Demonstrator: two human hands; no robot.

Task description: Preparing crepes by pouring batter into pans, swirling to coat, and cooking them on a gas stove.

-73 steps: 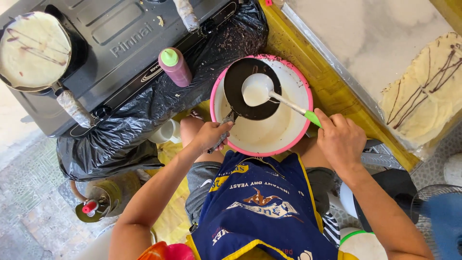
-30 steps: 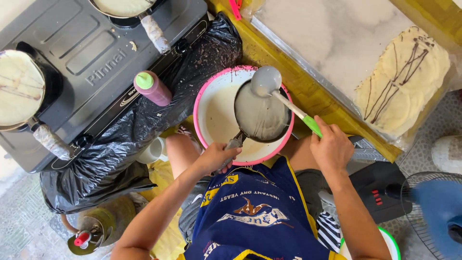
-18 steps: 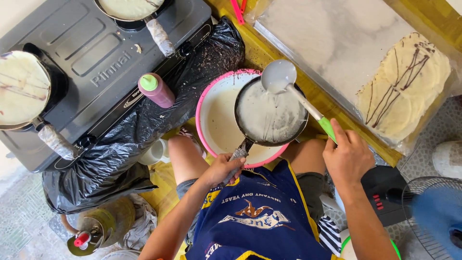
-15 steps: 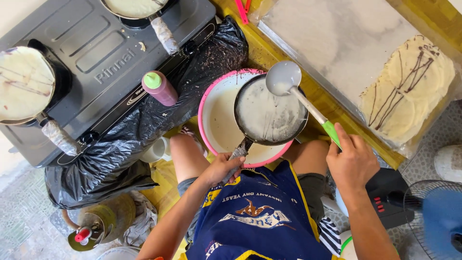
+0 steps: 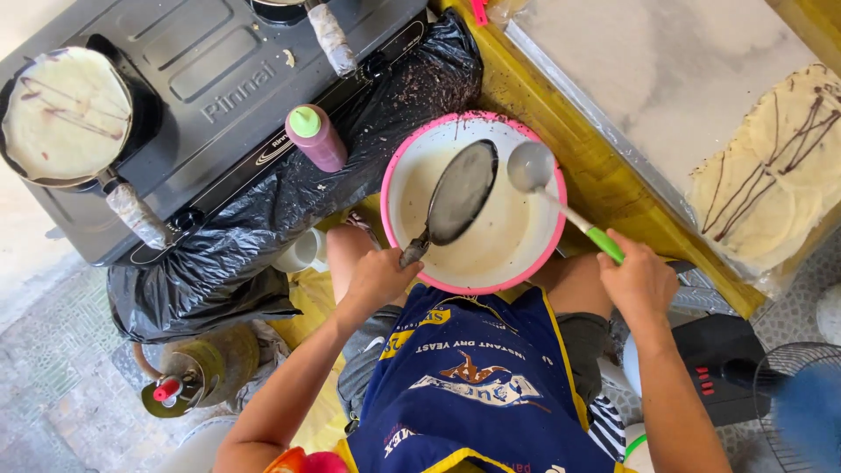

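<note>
My left hand (image 5: 378, 278) grips the handle of a small dark pan (image 5: 461, 193), tilted steeply over a pink-rimmed white bowl (image 5: 547, 254) of pale batter. My right hand (image 5: 642, 282) holds a green-handled metal ladle (image 5: 532, 166), its cup resting over the bowl's far right side, just right of the pan. The bowl sits on my lap above a blue and yellow apron (image 5: 473, 377).
A grey stove (image 5: 219, 79) on black plastic carries a pan with a chocolate-striped crepe (image 5: 66, 114). A pink squeeze bottle with a green cap (image 5: 315, 138) stands by the stove. Finished crepes (image 5: 780, 175) lie on a marble slab (image 5: 666, 70). A fan (image 5: 802, 403) and a gas cylinder (image 5: 193, 372) stand low.
The pan was held level over the bowl and coated with batter; now it is tipped on edge toward the bowl. The ladle stays beside it at the bowl's right.
</note>
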